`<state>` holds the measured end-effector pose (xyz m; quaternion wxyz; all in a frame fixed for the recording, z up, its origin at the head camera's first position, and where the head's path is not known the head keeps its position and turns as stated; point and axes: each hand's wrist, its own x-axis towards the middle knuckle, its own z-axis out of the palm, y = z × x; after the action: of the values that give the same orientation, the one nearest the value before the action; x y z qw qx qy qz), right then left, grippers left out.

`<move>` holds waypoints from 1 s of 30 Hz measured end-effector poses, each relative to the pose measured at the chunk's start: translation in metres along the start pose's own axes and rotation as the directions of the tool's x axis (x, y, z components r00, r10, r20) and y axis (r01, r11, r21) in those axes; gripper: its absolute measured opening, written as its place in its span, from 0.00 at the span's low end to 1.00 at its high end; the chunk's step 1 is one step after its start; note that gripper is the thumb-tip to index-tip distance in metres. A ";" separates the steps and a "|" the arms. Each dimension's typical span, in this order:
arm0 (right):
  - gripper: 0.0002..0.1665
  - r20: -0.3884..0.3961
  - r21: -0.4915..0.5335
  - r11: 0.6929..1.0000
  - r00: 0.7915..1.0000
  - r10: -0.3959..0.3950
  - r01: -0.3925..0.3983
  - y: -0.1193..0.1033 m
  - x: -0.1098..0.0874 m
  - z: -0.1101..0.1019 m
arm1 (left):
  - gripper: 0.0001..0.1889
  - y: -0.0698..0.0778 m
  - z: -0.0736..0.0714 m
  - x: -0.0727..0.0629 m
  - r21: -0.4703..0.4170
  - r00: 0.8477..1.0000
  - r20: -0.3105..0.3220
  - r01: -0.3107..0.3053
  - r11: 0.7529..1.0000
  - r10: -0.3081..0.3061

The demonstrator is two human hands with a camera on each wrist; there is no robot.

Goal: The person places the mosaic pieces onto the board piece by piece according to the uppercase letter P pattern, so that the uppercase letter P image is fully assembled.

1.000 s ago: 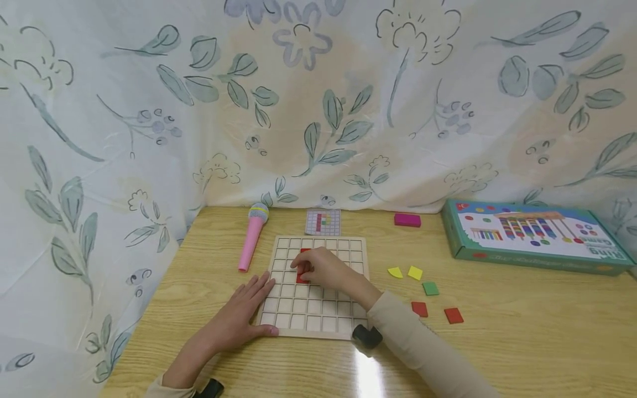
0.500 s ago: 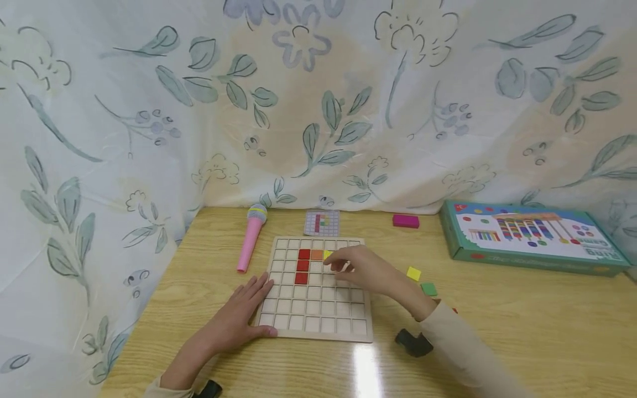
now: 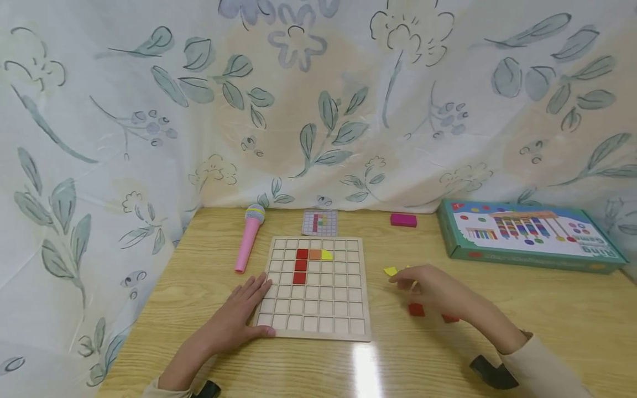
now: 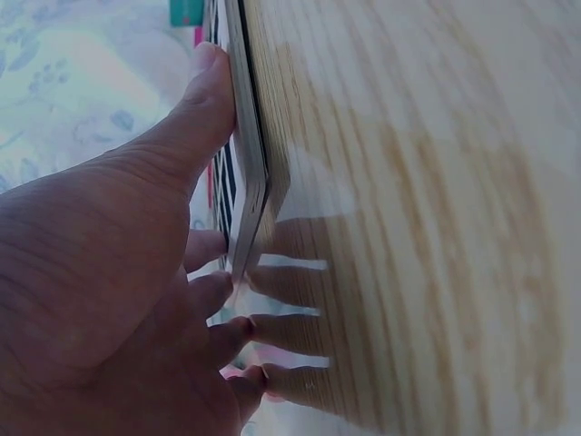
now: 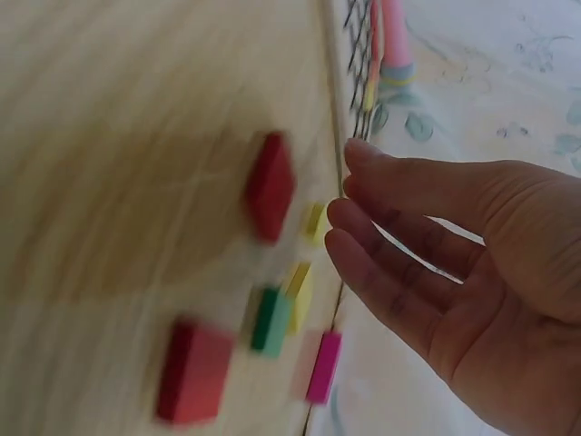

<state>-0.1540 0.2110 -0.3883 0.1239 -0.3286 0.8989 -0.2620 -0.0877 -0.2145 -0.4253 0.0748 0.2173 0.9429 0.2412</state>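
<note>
My left hand [image 3: 241,315] lies flat along the left edge of the wooden grid board [image 3: 318,336], fingers straight, thumb at its near corner. In the left wrist view, the fingertips rest at the board's edge. Three red square tiles [image 3: 300,266] form a column on the board; right of the top one are an orange tile [image 3: 315,254] and a yellow quarter-round tile [image 3: 326,255]. My right hand [image 3: 433,287] hovers over loose tiles with loosely bent fingers, nothing between them. Near it lie a yellow tile [image 3: 390,271], a green tile [image 5: 270,321] and red tiles [image 3: 416,309].
A small printed pattern card [image 3: 320,223] lies behind the board. Left of it is a pink toy microphone [image 3: 247,243]. A magenta block [image 3: 403,220] and a green game box [image 3: 532,237] stand at the back right, before a floral cloth [image 3: 318,110].
My right hand has let go of a red tile in the column, passed over the yellow quarter-round tile, then moved right off the board to the loose tiles. The left hand stays put.
</note>
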 end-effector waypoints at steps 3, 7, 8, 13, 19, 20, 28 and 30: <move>0.21 0.003 0.001 0.999 0.999 0.041 -0.041 0.004 -0.010 -0.001 | 0.50 0.000 0.000 0.000 -0.003 1.000 -0.005 0.000 1.000 0.000; 0.24 0.027 0.035 0.997 0.997 0.067 -0.068 0.007 -0.018 0.001 | 0.51 0.000 0.000 -0.001 -0.003 1.000 -0.014 -0.004 1.000 0.004; 0.24 0.031 0.037 0.997 0.998 0.063 -0.064 0.008 -0.019 0.002 | 0.50 0.000 0.000 -0.001 -0.001 1.000 -0.016 -0.006 1.000 0.005; 0.21 0.019 0.034 0.999 1.000 -0.008 0.008 0.009 -0.021 0.007 | 0.50 0.000 -0.001 -0.001 -0.001 1.000 -0.017 -0.007 1.000 0.007; 0.21 -0.009 0.012 0.999 0.999 -0.052 0.052 0.007 -0.019 0.007 | 0.50 0.000 -0.002 0.000 0.010 1.000 -0.018 -0.007 1.000 0.007; 0.21 -0.010 0.014 0.999 0.999 -0.053 0.053 0.006 -0.018 0.007 | 0.50 0.000 -0.002 0.000 0.011 1.000 -0.019 -0.008 1.000 0.009; 0.20 0.004 0.090 0.996 1.000 -0.026 0.025 -0.004 -0.010 0.008 | 0.51 -0.001 0.000 -0.001 0.001 1.000 -0.006 0.001 1.000 -0.001; 0.20 0.004 0.098 0.995 0.999 -0.033 0.032 -0.008 -0.007 0.009 | 0.51 -0.001 0.000 -0.001 -0.006 1.000 -0.001 0.002 1.000 -0.002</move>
<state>-0.1416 0.2068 -0.3914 0.1382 -0.3375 0.8790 -0.3070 -0.0873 -0.2157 -0.4258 0.0749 0.2161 0.9424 0.2440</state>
